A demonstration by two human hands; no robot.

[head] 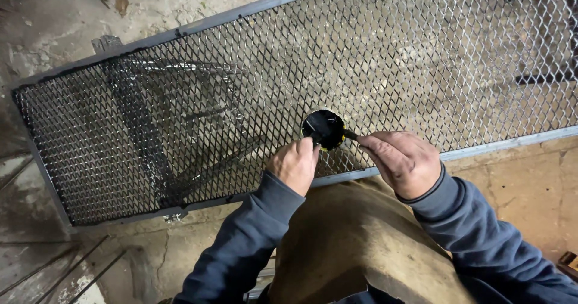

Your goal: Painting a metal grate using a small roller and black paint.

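A long metal frame (180, 32) filled with expanded diamond mesh lies on supports in front of me. Its left part is coated in wet black paint, while the right part is bare grey metal. My left hand (295, 164) holds a small round tin of black paint (324, 128) just above the mesh near the frame's near edge. My right hand (402, 161) grips a thin brush handle (350, 135) whose tip dips into the tin. Both sleeves are dark blue.
Under the mesh, a dark metal stand (141, 135) shows through on the left. Cracked concrete floor (524, 183) surrounds the frame. Thin metal rods (54, 268) lie at lower left. My knee in brown trousers (355, 238) presses against the frame's near edge.
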